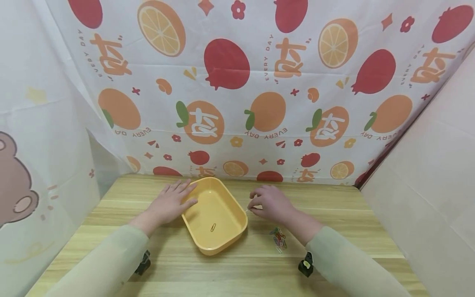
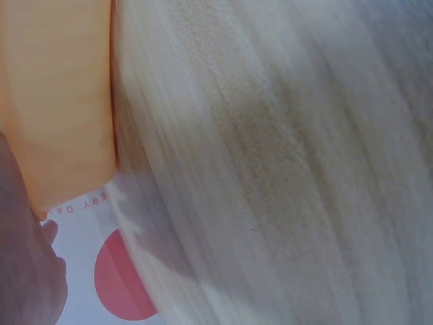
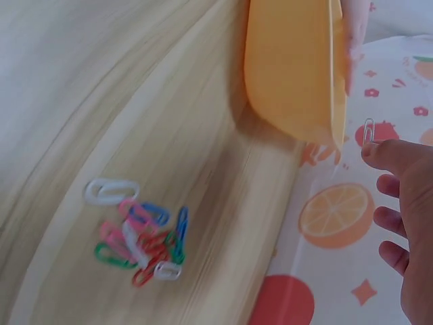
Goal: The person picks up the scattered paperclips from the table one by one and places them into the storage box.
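Your left hand (image 1: 171, 203) lies flat with its fingers straight, resting against the left rim of the yellow tray (image 1: 203, 244), its fingertips reaching over the far left corner. It grips nothing; it only touches the tray's edge. The left wrist view is blurred and shows just the tray's orange-yellow wall (image 2: 57, 101) close beside the wooden surface (image 2: 284, 169).

Your right hand (image 1: 270, 203) sits just right of the tray, at its far right corner, with fingers curled and the thumb and forefinger pinching a single pale paper clip (image 3: 369, 131). In the right wrist view that clip stands up from your fingertips (image 3: 382, 152), level with the tray's rim and just beside it, not yet over the tray.

The tray rests slightly turned on the surface between your two hands. One paper clip (image 1: 213, 227) already lies on its floor, near the middle, toward the near side.

The heap of coloured paper clips (image 1: 279, 240) is on the surface near your right wrist, to the right of the tray and apart from it. In the right wrist view you can make out white, pink, blue, green and red clips (image 3: 139, 237) tangled together.

A cloth printed with fruit (image 1: 237, 82) hangs behind the far edge of the surface.
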A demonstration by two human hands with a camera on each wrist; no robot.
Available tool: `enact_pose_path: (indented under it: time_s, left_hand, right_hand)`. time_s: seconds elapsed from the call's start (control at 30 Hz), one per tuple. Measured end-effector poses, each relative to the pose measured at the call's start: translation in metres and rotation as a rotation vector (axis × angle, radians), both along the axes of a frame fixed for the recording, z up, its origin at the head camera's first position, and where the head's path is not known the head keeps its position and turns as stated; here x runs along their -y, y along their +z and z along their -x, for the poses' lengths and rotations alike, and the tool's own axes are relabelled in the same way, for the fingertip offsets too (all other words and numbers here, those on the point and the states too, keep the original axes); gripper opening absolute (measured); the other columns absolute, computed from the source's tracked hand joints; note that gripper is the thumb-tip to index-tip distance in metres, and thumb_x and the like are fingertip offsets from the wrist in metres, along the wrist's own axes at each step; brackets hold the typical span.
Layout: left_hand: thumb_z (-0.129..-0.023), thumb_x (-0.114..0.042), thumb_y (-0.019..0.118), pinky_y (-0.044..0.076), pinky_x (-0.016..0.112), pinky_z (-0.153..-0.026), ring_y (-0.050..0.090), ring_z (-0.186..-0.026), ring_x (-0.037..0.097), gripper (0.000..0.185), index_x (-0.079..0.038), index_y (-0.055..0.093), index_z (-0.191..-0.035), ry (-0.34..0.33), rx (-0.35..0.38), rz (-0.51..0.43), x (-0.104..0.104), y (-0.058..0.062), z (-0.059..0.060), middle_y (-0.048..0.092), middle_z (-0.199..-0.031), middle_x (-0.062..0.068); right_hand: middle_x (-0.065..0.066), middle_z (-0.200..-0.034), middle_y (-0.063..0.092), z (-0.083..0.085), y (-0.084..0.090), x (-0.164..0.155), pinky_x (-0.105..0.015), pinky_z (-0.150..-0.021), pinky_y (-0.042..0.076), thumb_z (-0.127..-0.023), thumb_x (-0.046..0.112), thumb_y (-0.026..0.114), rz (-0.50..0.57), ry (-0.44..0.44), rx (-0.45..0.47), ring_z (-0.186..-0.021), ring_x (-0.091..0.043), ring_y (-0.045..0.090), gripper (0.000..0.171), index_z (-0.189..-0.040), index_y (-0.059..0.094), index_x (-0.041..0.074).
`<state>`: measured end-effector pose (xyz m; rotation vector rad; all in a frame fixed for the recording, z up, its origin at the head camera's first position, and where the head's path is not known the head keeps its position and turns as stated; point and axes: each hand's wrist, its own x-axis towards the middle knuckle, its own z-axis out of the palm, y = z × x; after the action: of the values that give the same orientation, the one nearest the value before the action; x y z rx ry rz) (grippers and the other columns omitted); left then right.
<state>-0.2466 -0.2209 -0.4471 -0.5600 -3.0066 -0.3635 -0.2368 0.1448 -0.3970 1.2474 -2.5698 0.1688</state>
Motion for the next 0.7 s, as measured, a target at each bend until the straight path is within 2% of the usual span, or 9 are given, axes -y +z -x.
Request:
enact_pose_path:
  time_s: [0.37,0.57,0.7]
  left_hand:
    - [-0.102,-0.054,0.042,0.006,0.064,-0.117,0.012,-0.149,0.042,0.066,-0.019,0.031,-0.157,0.005,-0.002,0.0,-0.002,0.001,-0.001,0.021,-0.164,0.011]
    - [-0.102,-0.054,0.043,0.006,0.065,-0.117,0.012,-0.149,0.043,0.066,-0.019,0.031,-0.157,0.007,0.001,-0.004,-0.003,0.002,-0.002,0.021,-0.164,0.011]
    - [-0.102,-0.054,0.042,0.006,0.065,-0.117,0.012,-0.149,0.043,0.066,-0.019,0.031,-0.157,0.005,-0.001,-0.002,-0.002,0.001,-0.002,0.021,-0.164,0.011]
  right_hand:
    - [0.003,-0.106,0.07,0.001,0.003,0.029,-0.038,-0.083,0.049,-0.086,0.029,0.079,0.018,0.052,-0.014,-0.098,-0.017,0.06,0.005,-0.091,0.081,0.028]
    - [0.007,-0.107,0.069,0.001,0.003,0.041,-0.035,-0.086,0.049,-0.088,0.032,0.076,-0.059,0.046,0.011,-0.098,-0.015,0.059,0.007,-0.094,0.081,0.031]
    - [0.008,-0.105,0.068,0.001,-0.001,0.051,-0.035,-0.085,0.05,-0.089,0.033,0.075,-0.132,0.08,-0.018,-0.098,-0.013,0.06,0.007,-0.093,0.081,0.033]
